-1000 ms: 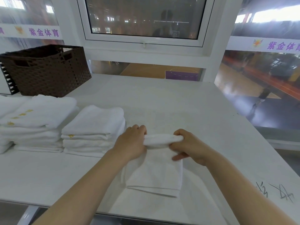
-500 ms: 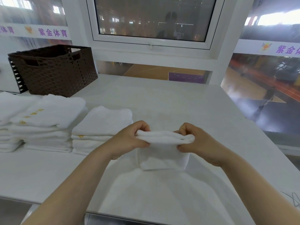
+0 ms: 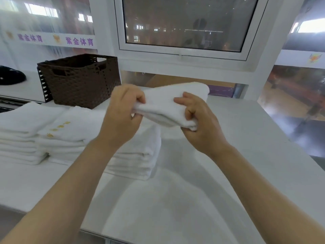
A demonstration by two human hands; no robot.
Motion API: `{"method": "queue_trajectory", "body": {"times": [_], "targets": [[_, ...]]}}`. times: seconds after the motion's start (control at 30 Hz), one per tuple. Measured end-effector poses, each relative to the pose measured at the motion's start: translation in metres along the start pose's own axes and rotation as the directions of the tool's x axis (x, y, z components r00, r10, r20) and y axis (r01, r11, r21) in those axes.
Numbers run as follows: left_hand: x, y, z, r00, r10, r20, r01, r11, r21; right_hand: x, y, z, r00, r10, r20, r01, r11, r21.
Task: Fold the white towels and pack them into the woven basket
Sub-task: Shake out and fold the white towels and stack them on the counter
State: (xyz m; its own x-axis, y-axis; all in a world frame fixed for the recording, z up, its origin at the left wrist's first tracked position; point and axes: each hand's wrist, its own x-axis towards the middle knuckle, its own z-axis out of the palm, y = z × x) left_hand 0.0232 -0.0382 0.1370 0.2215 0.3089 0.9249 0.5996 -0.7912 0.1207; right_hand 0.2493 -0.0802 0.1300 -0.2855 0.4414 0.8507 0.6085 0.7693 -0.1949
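Left hand: fingers curled tight on the near left edge of the folded towel, thumb on top.
Right hand: gripping the towel's near right corner, fingers bent over the top, palm under it.
Folded towel: held in the air above the table, clear of its surface, tilted up toward the window.
Basket: brown, woven, at the back left of the table, its inside not visible.
Towel stacks: one pile just under the left forearm, another at far left, one with gold lettering between them.
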Motion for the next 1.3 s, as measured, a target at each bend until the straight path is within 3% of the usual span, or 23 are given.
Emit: {"method": "queue_trajectory", "body": {"times": [0.1,0.17,0.2,0.27,0.33,0.37,0.53,0.63,0.77,0.83,0.93,1.07,1.13,1.17,1.23,1.27,1.3], "targets": [[0.005,-0.029,-0.030,0.970,0.155,-0.186,-0.109,0.965,0.237,0.030,-0.006,0.041,0.967,-0.249,-0.062,0.244,0.967,-0.075],[-0.009,-0.053,-0.042,0.964,0.213,-0.162,-0.142,0.921,0.364,0.032,-0.007,0.071,0.967,-0.255,0.000,0.254,0.963,-0.085],[-0.021,-0.065,-0.045,0.972,0.222,-0.082,-0.170,0.897,0.409,0.027,-0.006,0.084,0.979,-0.191,0.077,0.195,0.980,-0.047],[-0.056,-0.082,-0.044,0.965,0.176,0.193,-0.245,0.866,0.435,0.006,-0.003,0.102,0.949,0.053,0.310,-0.080,0.994,0.075],[-0.092,-0.089,-0.041,0.893,0.054,0.447,-0.243,0.894,0.378,-0.019,0.000,0.111,0.820,0.253,0.513,-0.353,0.930,0.107],[-0.106,-0.089,-0.040,0.858,-0.011,0.513,-0.200,0.913,0.354,-0.027,-0.001,0.112,0.778,0.305,0.550,-0.423,0.901,0.098],[-0.117,-0.086,-0.037,0.822,-0.200,0.533,-0.049,0.908,0.416,-0.027,-0.010,0.113,0.781,0.344,0.521,-0.468,0.875,0.123],[-0.108,-0.083,-0.035,0.808,-0.233,0.541,-0.040,0.894,0.446,-0.025,-0.005,0.111,0.791,0.311,0.526,-0.413,0.907,0.084],[-0.105,-0.079,-0.027,0.819,-0.248,0.518,0.029,0.918,0.395,-0.034,0.000,0.115,0.878,0.227,0.422,-0.225,0.973,-0.056],[-0.114,-0.081,-0.024,0.796,-0.225,0.562,0.009,0.933,0.361,-0.040,-0.004,0.113,0.852,0.278,0.444,-0.292,0.956,-0.039],[-0.123,-0.088,-0.027,0.735,-0.260,0.626,0.024,0.933,0.360,-0.046,-0.005,0.104,0.738,0.349,0.577,-0.468,0.882,0.065],[-0.114,-0.072,-0.038,0.645,-0.374,0.666,0.104,0.907,0.408,-0.038,0.007,0.087,0.625,0.258,0.736,-0.526,0.837,0.153],[-0.098,-0.059,-0.043,0.498,-0.517,0.696,0.184,0.847,0.498,-0.026,0.013,0.078,0.667,0.280,0.691,-0.602,0.748,0.279],[-0.086,-0.055,-0.044,0.469,-0.566,0.678,0.164,0.810,0.563,-0.019,0.016,0.075,0.707,0.335,0.623,-0.621,0.715,0.321],[-0.063,-0.049,-0.037,0.581,-0.581,0.570,0.151,0.765,0.626,-0.007,0.019,0.079,0.748,0.469,0.469,-0.625,0.735,0.262],[-0.055,-0.048,-0.030,0.641,-0.576,0.508,0.226,0.773,0.592,-0.003,0.019,0.085,0.748,0.501,0.435,-0.618,0.765,0.180],[-0.048,-0.047,-0.020,0.656,-0.581,0.482,0.318,0.792,0.521,0.001,0.018,0.093,0.740,0.507,0.441,-0.598,0.797,0.087]]}}
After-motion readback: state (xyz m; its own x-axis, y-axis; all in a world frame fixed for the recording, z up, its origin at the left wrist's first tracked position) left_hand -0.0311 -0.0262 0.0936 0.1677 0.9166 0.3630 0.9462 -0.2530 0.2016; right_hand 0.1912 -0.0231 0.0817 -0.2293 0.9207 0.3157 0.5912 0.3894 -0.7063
